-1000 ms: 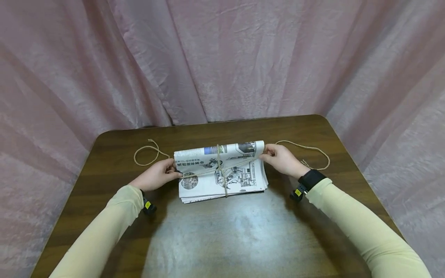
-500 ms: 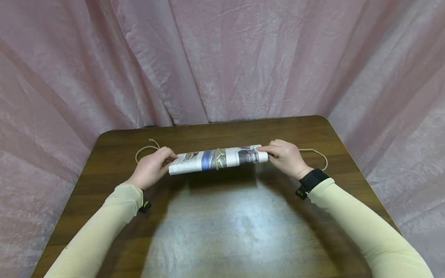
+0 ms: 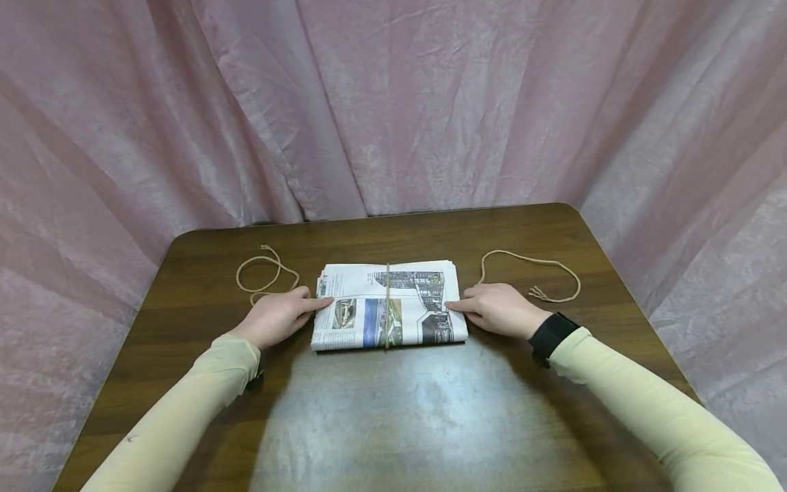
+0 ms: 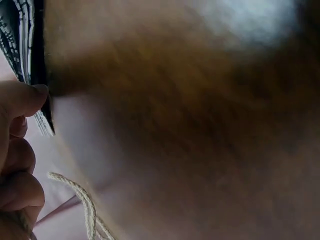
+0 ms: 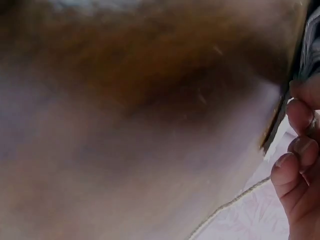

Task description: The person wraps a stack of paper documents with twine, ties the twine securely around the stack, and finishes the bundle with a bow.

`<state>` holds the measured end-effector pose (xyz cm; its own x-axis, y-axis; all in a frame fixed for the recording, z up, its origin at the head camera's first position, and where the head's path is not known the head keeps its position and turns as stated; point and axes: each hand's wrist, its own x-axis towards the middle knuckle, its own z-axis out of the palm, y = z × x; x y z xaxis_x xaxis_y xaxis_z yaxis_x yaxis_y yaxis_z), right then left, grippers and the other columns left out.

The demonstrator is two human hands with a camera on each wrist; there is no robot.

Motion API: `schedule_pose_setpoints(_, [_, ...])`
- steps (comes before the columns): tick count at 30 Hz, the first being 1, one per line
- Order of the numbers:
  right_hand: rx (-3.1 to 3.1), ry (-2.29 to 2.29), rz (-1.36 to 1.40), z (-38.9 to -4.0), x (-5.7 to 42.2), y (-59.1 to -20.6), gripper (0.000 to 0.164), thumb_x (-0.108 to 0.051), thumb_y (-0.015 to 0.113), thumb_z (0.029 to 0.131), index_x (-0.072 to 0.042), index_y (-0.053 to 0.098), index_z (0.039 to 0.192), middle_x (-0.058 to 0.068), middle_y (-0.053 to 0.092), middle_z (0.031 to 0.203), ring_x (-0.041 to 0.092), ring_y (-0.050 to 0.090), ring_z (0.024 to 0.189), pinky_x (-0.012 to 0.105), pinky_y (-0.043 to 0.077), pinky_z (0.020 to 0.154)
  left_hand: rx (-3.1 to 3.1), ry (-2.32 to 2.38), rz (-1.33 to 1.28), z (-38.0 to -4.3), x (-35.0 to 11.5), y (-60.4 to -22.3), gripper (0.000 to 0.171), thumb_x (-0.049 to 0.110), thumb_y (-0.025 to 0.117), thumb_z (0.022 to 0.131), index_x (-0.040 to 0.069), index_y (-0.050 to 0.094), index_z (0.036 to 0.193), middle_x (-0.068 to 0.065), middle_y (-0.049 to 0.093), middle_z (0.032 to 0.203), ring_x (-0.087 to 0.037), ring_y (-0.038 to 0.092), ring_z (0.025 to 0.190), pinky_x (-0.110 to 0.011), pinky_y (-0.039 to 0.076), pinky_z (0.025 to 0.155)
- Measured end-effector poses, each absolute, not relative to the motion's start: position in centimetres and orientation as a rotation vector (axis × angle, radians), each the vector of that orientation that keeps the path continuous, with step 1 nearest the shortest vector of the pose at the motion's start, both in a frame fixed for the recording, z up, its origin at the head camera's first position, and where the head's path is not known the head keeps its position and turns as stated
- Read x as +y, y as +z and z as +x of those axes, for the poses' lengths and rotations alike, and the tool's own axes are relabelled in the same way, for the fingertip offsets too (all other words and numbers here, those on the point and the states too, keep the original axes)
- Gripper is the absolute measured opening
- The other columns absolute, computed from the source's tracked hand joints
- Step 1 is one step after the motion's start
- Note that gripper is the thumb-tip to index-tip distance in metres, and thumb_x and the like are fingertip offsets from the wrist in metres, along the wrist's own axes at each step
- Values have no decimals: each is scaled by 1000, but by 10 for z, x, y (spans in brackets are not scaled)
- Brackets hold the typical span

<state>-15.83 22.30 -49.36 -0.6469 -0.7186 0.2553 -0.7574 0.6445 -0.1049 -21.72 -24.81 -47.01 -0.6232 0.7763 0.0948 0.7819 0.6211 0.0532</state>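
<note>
A folded stack of newspapers (image 3: 363,280) lies flat on the table, with a beige twine (image 3: 388,307) running across its middle from front to back. My left hand (image 3: 279,318) is at the stack's left edge, index finger stretched onto the top sheet and the other fingers curled around the twine. At the opposite edge, my right hand (image 3: 501,309) also lays its index finger on the paper. Its curled fingers hold the twine (image 5: 235,201), which trails out below them in the right wrist view. The stack's underside is hidden.
On the brown wooden table (image 3: 393,410), one loose twine end (image 3: 241,273) loops behind my left hand. Another twine end (image 3: 568,270) curves behind my right hand. Pink curtains (image 3: 430,123) hang past the table's back edge and both sides.
Both hands have lifted the newspaper stack, turned it over and laid it down flat. Its other face, with the colour picture, now shows on top. The index fingers now stretch onto it.
</note>
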Motion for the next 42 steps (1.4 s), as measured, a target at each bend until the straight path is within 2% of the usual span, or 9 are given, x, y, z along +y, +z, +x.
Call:
schedule_pose_setpoints(7, [-2709,276,1224,-161,224,-491,39,-11,75,91,-27,75,126,-4,59,85,15,55,73,36,49,60,-2824,-110,-1304,-215,-249,-473,52,9,68,94,35,65,139,3,48,85,-11,36,55,-29,35,45])
schedule_pose_setpoints(11, [-2718,309,1169,-158,225,-492,36,-11,72,93,-24,75,127,-4,56,81,15,56,72,36,49,60,-2891,-169,-1251,-213,-252,-472,48,17,70,96,30,63,142,5,54,88,-9,46,59,-34,44,50])
schedule_pose_setpoints(15, [-2733,354,1086,-156,228,-494,35,-11,72,93,-23,75,126,-6,52,78,14,53,69,36,48,59,-2958,-254,-1154,-208,-262,-469,42,29,73,97,25,67,138,4,69,104,-12,65,81,-43,55,69])
schedule_pose_setpoints(18, [-2739,372,1070,-156,230,-496,34,-10,73,93,-24,76,125,-7,49,76,12,48,67,35,46,58,-2988,-277,-1110,-206,-275,-464,32,32,71,98,24,73,129,5,72,115,-15,69,98,-47,56,79])
schedule_pose_setpoints(20, [-2743,380,1072,-157,230,-497,35,-10,72,93,-24,76,124,-7,47,75,11,46,66,34,45,57,-2996,-264,-1095,-207,-285,-462,26,33,70,99,25,76,123,8,72,112,-14,69,98,-47,56,81])
schedule_pose_setpoints(26, [-2773,396,1053,-156,232,-499,35,-10,72,93,-24,76,125,-8,50,77,12,48,67,34,46,59,-2979,-149,-1060,-211,-318,-454,15,28,72,98,22,79,109,12,63,90,-8,62,75,-43,54,68])
schedule_pose_setpoints(35, [-2778,393,952,-157,240,-499,30,-16,75,93,-19,76,123,-5,64,89,14,63,77,39,52,62,-3012,-124,-863,-210,-370,-443,15,20,71,97,14,77,110,0,69,96,-24,68,85,-51,54,72])
schedule_pose_setpoints(40, [-2845,382,798,-160,257,-495,21,-11,73,93,-15,78,113,-2,65,91,16,64,77,39,52,62,-2995,-88,-737,-211,-393,-442,16,16,71,96,11,77,110,-12,74,107,-42,68,104,-59,53,79])
schedule_pose_setpoints(42, [-2869,399,706,-162,267,-492,17,-10,72,93,-14,78,108,-1,66,93,18,65,80,41,53,64,-2987,-81,-683,-212,-400,-440,16,15,70,95,10,76,110,-15,74,106,-44,67,102,-60,51,79])
